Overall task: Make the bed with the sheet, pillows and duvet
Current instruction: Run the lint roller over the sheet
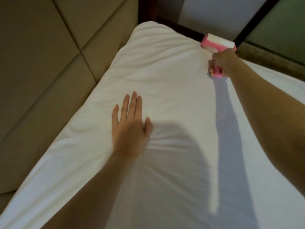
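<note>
Lint pass | my left hand (pixel 130 128), fingers straight, pinned flat the plump white cloth pillow (pixel 165 76) along the beige padded headboard (pixel 41 63) | my right hand (pixel 226 61), fingers wrapped round the pink plastic lint roller (pixel 217 42), worked its far edge | long, even strokes seemed best.

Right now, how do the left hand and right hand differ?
The left hand lies flat, fingers straight, holding nothing; the right hand grips a pink lint roller. The left hand rests midway on the white bedding; the right hand reaches to its far edge. Both are bare and over the same bedding.
</note>
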`<state>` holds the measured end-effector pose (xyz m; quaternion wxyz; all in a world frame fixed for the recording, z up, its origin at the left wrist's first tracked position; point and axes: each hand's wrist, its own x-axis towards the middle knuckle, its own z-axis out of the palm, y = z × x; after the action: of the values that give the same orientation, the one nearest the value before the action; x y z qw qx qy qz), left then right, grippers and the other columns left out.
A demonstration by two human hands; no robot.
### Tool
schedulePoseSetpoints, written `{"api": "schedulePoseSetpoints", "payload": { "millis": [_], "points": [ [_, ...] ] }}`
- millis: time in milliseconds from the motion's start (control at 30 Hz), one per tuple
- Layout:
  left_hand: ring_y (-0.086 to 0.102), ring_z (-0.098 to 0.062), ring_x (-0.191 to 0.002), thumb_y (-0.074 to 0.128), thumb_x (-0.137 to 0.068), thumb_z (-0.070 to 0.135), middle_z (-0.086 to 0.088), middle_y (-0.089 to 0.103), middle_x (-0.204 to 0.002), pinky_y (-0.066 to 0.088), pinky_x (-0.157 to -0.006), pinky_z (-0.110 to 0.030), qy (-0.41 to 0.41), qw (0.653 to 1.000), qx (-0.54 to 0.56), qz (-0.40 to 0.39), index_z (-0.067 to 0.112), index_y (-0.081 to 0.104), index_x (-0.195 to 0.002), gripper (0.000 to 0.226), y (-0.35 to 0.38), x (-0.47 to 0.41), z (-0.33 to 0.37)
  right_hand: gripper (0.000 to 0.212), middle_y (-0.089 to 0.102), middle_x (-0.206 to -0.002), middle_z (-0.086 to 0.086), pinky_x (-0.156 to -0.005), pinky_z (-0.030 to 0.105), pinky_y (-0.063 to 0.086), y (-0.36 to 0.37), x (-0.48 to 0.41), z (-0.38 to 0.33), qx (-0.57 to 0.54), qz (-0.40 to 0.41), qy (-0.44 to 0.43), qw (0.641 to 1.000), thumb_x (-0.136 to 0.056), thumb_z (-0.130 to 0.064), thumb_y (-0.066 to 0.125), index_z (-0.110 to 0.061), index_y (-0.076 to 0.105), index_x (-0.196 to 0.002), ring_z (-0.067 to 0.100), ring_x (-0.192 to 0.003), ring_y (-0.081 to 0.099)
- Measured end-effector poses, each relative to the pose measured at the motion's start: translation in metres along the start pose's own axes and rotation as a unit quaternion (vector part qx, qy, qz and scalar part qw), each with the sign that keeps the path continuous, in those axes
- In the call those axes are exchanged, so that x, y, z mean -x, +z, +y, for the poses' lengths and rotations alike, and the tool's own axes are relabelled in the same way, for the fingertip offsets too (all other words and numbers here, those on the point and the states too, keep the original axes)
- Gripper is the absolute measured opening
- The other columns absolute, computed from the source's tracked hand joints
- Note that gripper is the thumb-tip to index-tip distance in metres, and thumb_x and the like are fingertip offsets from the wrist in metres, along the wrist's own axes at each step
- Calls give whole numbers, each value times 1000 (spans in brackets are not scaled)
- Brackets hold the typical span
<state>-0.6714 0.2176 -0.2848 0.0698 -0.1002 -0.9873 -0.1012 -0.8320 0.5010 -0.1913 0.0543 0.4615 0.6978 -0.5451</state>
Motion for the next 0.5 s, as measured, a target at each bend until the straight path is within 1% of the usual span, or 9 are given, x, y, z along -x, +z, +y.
{"api": "schedulePoseSetpoints", "payload": {
  "millis": [33,67,133,167,233,300,333,400,500],
  "points": [
    [16,-20,-147,33,-91,38,-6,21,-159,13,-118,-44,1,1000,-2,-4,10,26,-150,66,0,1,-1,21,48,-68,3,-60,21,45,0,7,4,12,5,-13,1000,-98,-5,38,-9,41,-78,7,-50,39],
    [15,-20,-147,32,-92,38,-6,21,-159,13,-118,-44,3,1000,-5,-7,9,25,-150,65,-1,1,-1,22,49,-66,3,-50,22,46,0,18,12,30,18,-37,999,-96,-5,38,-9,43,-75,8,-45,43],
    [15,-21,-147,29,-92,38,-7,20,-159,11,-118,-44,3,1000,-9,-16,9,24,-151,65,-3,2,-2,22,54,-61,7,-36,21,44,-4,39,36,81,45,-99,991,-91,-5,39,-6,50,-73,11,-32,48],
    [14,-21,-148,27,-92,38,-6,19,-159,10,-118,-44,0,1000,-9,-23,9,23,-151,65,-3,2,-1,20,57,-59,10,-35,24,46,-8,52,52,104,50,-126,985,-88,-5,39,-4,54,-75,13,-30,50],
    [11,-19,-148,24,-92,39,-5,16,-160,9,-118,-43,-10,999,-9,-34,11,21,-151,66,-5,0,0,21,61,-58,11,-37,28,50,-18,81,84,137,46,-150,978,-84,-8,41,5,58,-85,17,-34,56],
    [9,-18,-148,23,-92,40,-3,14,-160,7,-119,-43,-15,999,-9,-40,12,20,-152,66,-6,0,2,27,64,-58,12,-34,24,46,-32,113,109,157,30,-143,977,-83,-10,43,10,59,-94,17,-35,58],
    [8,-18,-148,22,-92,40,-3,13,-161,7,-119,-43,-17,999,-5,-42,13,19,-152,66,-6,0,2,26,65,-64,15,-33,23,43,-38,128,119,159,25,-140,977,-84,-10,45,9,58,-95,18,-35,58],
    [6,-17,-148,21,-92,41,-2,11,-161,5,-119,-43,-19,999,1,-46,13,18,-153,67,-7,1,2,18,64,-77,21,-35,24,41,-51,160,133,168,21,-137,976,-87,-12,46,2,55,-94,24,-38,57],
    [7,-17,-148,20,-91,42,-1,11,-161,6,-119,-43,-20,999,0,-41,12,18,-153,68,-6,1,2,12,61,-80,19,-34,23,39,-58,199,140,192,-6,-146,971,-87,-14,46,-6,52,-95,27,-39,58]
  ]
}}
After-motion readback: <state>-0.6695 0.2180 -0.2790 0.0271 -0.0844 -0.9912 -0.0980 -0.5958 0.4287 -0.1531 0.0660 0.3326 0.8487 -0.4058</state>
